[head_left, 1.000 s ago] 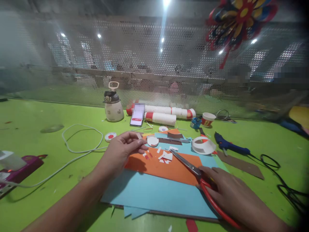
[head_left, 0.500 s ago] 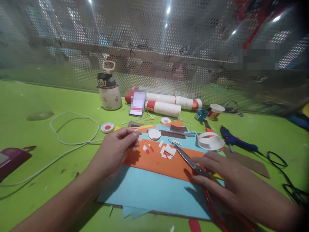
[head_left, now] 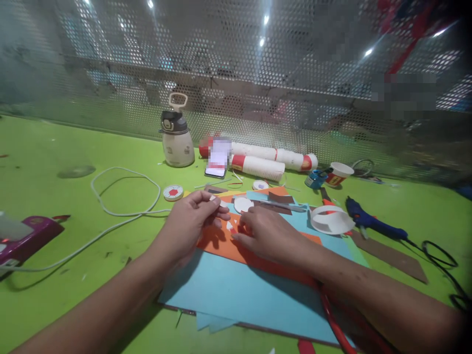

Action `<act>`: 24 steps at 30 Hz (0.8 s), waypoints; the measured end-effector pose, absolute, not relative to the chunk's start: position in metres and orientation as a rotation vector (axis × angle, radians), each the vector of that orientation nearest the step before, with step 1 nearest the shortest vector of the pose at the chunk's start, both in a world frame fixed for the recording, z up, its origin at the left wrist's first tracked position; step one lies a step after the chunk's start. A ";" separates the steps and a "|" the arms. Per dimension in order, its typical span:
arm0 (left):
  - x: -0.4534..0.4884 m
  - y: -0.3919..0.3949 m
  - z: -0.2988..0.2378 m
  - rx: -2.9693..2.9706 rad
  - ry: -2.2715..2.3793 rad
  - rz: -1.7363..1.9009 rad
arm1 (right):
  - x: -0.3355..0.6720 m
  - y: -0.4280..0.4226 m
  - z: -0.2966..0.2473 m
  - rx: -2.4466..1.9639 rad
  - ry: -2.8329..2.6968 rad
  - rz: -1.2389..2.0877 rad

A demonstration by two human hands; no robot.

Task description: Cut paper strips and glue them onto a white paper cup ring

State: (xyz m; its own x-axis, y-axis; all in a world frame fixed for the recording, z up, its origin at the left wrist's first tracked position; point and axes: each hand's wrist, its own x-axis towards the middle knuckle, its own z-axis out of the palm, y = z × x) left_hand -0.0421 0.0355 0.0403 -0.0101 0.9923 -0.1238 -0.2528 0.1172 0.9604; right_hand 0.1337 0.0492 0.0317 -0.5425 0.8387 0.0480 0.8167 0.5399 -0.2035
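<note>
My left hand point(head_left: 193, 219) is closed in a pinch on a small white paper piece point(head_left: 214, 199) above the left end of an orange sheet point(head_left: 221, 244). My right hand point(head_left: 267, 231) lies low over the same sheet, fingers stretched left, tips touching a small white and red scrap point(head_left: 232, 227). The orange sheet rests on a large blue sheet point(head_left: 236, 290). Red-handled scissors point(head_left: 334, 319) lie on the blue sheet under my right forearm, mostly hidden.
On the green table are a white paper ring point(head_left: 326, 220), a blue glue gun point(head_left: 363, 217) with a black cord, a brown strip point(head_left: 391, 253), stacked paper cups point(head_left: 265, 160), a phone point(head_left: 217, 158), a bottle point(head_left: 177, 142), a white cable point(head_left: 125, 196) and a purple device point(head_left: 25, 236). Perforated mesh stands behind.
My right hand has left the scissors and moved left across the orange sheet to the scraps beside my left hand. The scissors stay on the blue sheet. The view tilted down.
</note>
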 end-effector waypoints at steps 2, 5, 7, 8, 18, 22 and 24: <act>-0.042 0.036 0.038 0.947 1.085 1.241 | 0.132 0.049 0.025 -1.421 -2.638 0.205; -0.043 0.036 0.035 0.964 1.081 1.236 | 0.136 0.046 0.018 -1.408 -2.646 0.207; -0.044 0.037 0.033 0.957 1.080 1.236 | 0.141 0.046 0.017 -1.393 -2.653 0.228; -0.044 0.038 0.033 0.953 1.083 1.238 | 0.143 0.047 0.018 -1.376 -2.661 0.244; -0.043 0.038 0.029 0.969 1.102 1.181 | 0.143 0.042 0.025 -1.245 -2.677 0.273; -0.042 0.037 0.028 0.994 1.105 1.146 | 0.151 0.036 0.025 -1.256 -2.707 0.253; -0.041 0.037 0.027 1.008 1.109 1.127 | 0.156 0.046 0.028 -1.319 -2.686 0.228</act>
State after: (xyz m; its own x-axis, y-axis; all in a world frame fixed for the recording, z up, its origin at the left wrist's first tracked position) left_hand -0.0409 0.0365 0.0273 0.0763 0.9866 -0.1441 -0.1603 0.1548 0.9749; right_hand 0.1558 0.0456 0.0282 -0.6056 0.7936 0.0591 0.7722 0.6040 -0.1973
